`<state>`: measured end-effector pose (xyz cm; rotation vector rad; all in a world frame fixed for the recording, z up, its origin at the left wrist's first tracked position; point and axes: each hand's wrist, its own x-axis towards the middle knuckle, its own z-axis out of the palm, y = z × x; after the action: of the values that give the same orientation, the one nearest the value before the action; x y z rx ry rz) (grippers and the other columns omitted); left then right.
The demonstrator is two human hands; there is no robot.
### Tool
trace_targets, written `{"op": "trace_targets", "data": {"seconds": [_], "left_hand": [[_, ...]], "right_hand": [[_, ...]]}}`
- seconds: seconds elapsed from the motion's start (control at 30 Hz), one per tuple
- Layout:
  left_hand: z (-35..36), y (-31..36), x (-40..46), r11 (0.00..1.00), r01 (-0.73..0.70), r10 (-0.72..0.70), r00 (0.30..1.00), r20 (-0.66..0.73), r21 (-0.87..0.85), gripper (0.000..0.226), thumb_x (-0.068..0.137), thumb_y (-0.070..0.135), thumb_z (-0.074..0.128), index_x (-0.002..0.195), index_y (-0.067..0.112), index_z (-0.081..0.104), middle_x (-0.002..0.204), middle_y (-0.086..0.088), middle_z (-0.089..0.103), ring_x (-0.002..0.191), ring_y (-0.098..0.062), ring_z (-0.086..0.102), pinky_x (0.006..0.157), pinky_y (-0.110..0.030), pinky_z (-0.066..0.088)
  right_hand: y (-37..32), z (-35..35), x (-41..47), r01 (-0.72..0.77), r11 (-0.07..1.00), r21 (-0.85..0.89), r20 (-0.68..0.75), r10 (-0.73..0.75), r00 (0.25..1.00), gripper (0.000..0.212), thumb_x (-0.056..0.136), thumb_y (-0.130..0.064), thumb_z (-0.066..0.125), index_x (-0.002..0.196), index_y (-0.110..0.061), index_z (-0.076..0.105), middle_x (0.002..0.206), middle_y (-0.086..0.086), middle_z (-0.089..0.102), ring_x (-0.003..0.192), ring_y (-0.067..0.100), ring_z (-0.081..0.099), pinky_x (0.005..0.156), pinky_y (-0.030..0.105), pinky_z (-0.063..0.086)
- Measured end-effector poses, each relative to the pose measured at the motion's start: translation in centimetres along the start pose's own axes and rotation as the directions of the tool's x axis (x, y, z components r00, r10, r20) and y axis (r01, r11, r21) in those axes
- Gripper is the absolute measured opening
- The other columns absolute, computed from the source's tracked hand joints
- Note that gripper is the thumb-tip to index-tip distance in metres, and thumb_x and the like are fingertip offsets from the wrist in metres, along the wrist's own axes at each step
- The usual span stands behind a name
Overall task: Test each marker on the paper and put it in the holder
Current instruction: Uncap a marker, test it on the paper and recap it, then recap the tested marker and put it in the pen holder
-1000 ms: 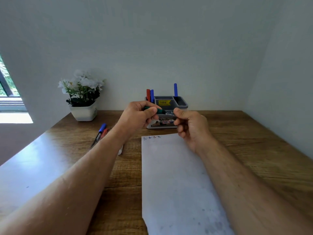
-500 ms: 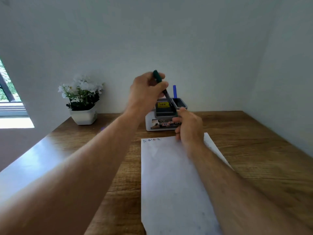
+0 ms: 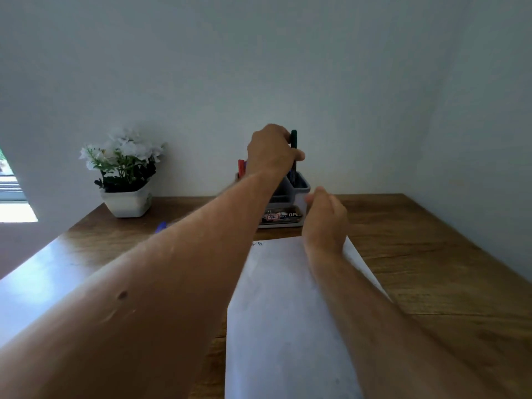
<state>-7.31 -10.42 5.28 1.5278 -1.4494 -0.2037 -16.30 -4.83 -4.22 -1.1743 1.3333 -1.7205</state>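
My left hand (image 3: 272, 151) reaches over the grey holder (image 3: 302, 184) at the back of the desk and pinches a green-capped marker (image 3: 293, 142), held upright with its lower end inside the holder's right compartment. A red marker (image 3: 241, 167) stands in the holder's left side, partly hidden behind my wrist. My right hand (image 3: 326, 217) hovers with loosely curled fingers just in front of the holder, above the top edge of the white paper (image 3: 282, 312), and holds nothing. Small ink marks (image 3: 257, 243) show at the paper's top left corner.
A white pot of white flowers (image 3: 126, 174) stands at the back left of the wooden desk (image 3: 431, 254). A blue-capped marker (image 3: 161, 226) lies on the desk left of my left forearm. Walls close the back and the right side.
My left hand has carried the green marker from in front of the holder up and over it, turning it upright into the right compartment. My right hand let go of the marker and stayed near the paper's top.
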Motion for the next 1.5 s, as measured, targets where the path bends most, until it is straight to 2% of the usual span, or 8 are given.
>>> {"op": "trace_targets", "data": {"seconds": [0.2,0.43,0.53,0.6,0.77,1.0,1.2,1.5], "left_hand": [[1.4,0.0,-0.4,0.981,0.019,-0.025,0.999,0.029,0.195,0.046,0.070,0.032,0.088,0.103,0.006,0.068,0.100,-0.012,0.072,0.089,-0.022,0.069,0.078,-0.031,0.058],[1.5,-0.2,-1.1,0.965,0.031,-0.019,0.999,-0.045,0.262,0.045,0.071,0.036,0.087,0.065,0.014,0.049,0.068,-0.001,0.057,0.060,-0.014,0.054,0.047,-0.020,0.036],[0.9,-0.7,-1.5,0.974,0.043,-0.024,0.996,-0.086,0.222,0.026,0.078,0.029,0.082,0.081,0.008,0.066,0.082,-0.005,0.069,0.071,-0.018,0.064,0.060,-0.027,0.053],[0.4,-1.3,-2.3,0.986,0.064,-0.046,0.992,-0.121,0.153,0.013,0.081,0.024,0.077,0.085,0.012,0.072,0.084,-0.004,0.072,0.076,-0.019,0.068,0.072,-0.034,0.059],[-1.3,-2.4,-5.4,0.995,0.098,-0.093,0.965,-0.244,0.009,0.013,0.083,0.026,0.074,0.072,0.027,0.067,0.073,0.013,0.064,0.068,-0.002,0.061,0.053,-0.016,0.043],[-4.5,-4.2,-8.7,0.941,0.084,-0.037,0.988,-0.148,0.328,0.014,0.089,0.009,0.059,0.093,0.018,0.069,0.090,-0.001,0.068,0.082,-0.018,0.061,0.073,-0.034,0.053],[-5.3,-5.4,-10.1,0.908,0.149,-0.102,0.985,-0.137,0.393,0.024,0.090,0.000,0.051,0.106,0.015,0.042,0.073,0.002,0.045,0.062,-0.015,0.045,0.050,-0.027,0.034],[-6.9,-6.1,-10.3,0.638,0.169,-0.238,0.971,-0.016,0.751,0.021,0.093,0.010,0.057,0.114,0.009,0.059,0.103,-0.014,0.061,0.086,-0.025,0.042,0.068,-0.036,0.039]], "right_hand": [[-0.2,0.2,0.1,0.025,1.000,0.015,0.006,-0.025,1.000,0.043,0.098,-0.045,0.047,0.073,-0.015,0.064,0.067,-0.002,0.061,0.063,0.008,0.055,0.057,0.028,0.047],[-0.4,0.0,0.0,0.015,0.999,0.030,0.014,-0.015,1.000,0.049,0.098,-0.048,0.046,0.074,-0.011,0.066,0.065,-0.005,0.060,0.064,0.010,0.058,0.060,0.031,0.052],[-0.3,-0.1,0.2,0.025,1.000,0.004,0.002,-0.025,1.000,0.051,0.098,-0.047,0.047,0.075,-0.007,0.068,0.060,-0.008,0.056,0.052,-0.002,0.052,0.044,0.011,0.038],[-0.5,-0.1,0.2,0.008,1.000,-0.018,0.012,-0.008,1.000,0.051,0.098,-0.048,0.046,0.074,-0.008,0.069,0.059,-0.012,0.055,0.049,-0.007,0.051,0.039,0.009,0.034],[-1.0,-0.2,-0.5,-0.004,1.000,-0.031,0.043,0.005,0.999,0.047,0.099,-0.048,0.043,0.068,-0.023,0.067,0.064,-0.017,0.060,0.061,-0.005,0.055,0.050,0.017,0.034],[-1.3,-0.4,-0.8,0.021,0.999,-0.048,0.068,-0.017,0.998,0.051,0.099,-0.050,0.040,0.063,-0.023,0.065,0.066,-0.013,0.061,0.068,0.003,0.055,0.056,0.024,0.034],[-1.2,-0.3,-0.7,0.027,0.998,-0.055,0.101,-0.021,0.995,0.054,0.099,-0.051,0.038,0.061,-0.021,0.063,0.061,-0.007,0.058,0.065,0.012,0.054,0.058,0.027,0.037],[-1.1,-0.2,-0.6,0.038,0.997,-0.069,0.115,-0.030,0.993,0.056,0.099,-0.052,0.038,0.060,-0.020,0.063,0.054,-0.007,0.054,0.059,0.012,0.053,0.056,0.027,0.036]]}}
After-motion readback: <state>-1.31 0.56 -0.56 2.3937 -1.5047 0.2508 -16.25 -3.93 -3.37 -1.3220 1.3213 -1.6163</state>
